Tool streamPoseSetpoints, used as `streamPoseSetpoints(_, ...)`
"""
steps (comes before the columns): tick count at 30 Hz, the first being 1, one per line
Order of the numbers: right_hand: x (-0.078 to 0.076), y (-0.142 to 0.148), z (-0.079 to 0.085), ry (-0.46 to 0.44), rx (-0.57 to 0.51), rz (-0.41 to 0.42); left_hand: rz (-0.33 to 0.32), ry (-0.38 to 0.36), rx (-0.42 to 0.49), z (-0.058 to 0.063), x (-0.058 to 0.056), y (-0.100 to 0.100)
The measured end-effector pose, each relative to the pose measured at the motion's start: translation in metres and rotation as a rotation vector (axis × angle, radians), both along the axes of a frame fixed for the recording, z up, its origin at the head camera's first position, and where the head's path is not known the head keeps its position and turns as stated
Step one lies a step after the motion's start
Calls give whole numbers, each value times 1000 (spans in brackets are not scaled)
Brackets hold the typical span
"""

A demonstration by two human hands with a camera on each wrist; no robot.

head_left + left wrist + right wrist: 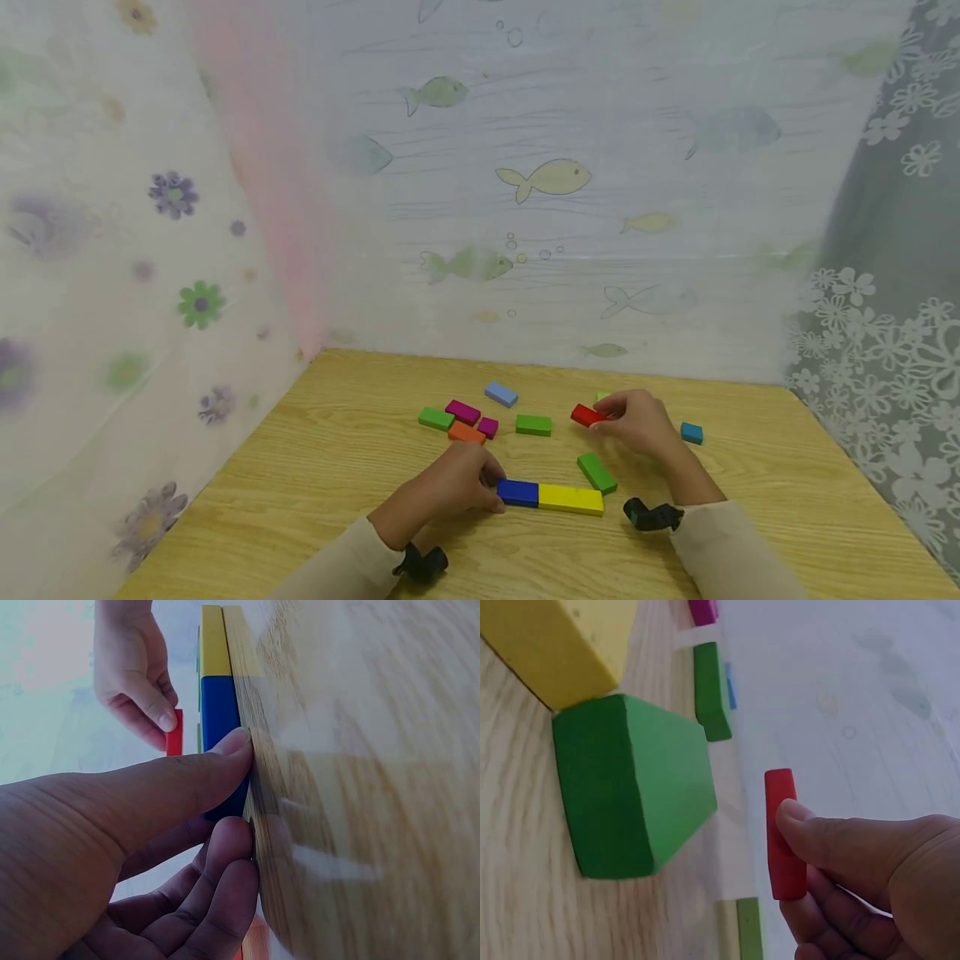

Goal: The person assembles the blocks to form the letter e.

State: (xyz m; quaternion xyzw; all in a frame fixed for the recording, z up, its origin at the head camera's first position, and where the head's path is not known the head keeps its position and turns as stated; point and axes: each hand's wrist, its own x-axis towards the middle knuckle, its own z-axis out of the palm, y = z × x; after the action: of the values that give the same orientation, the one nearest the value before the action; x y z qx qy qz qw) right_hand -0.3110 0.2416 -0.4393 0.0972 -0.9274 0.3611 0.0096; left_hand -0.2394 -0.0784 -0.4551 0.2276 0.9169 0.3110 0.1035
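Pinching red block [584,415], right grip [637,421] was closed on it. Left grip [457,479], curled, held blue block [518,493], which touched yellow block [571,498].

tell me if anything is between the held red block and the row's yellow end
Yes: in the head view, a green block lies on the table between the red block in the right hand and the yellow end.

Table [315,450]: wide room on the left.
Near green block [596,473]: in the way between yellow block [571,499] and right hand [637,423].
Orange block [467,432]: blocks left hand's [453,481] far side.
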Motion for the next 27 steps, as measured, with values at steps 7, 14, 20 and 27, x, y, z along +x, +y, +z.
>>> streamPoseSetpoints(7,-1,-7,-6,-17,-10,9,9,-5,-5,2,1,2)
streamPoseSetpoints(14,3,-18,-8,-58,5,3,3,5,-11,3,2,2)
streamPoseSetpoints(20,8,-25,-10,-85,6,-4,-2,13,-4,2,3,1)
streamPoseSetpoints(27,10,-28,-11,-49,18,20,-3,4,8,1,2,2)
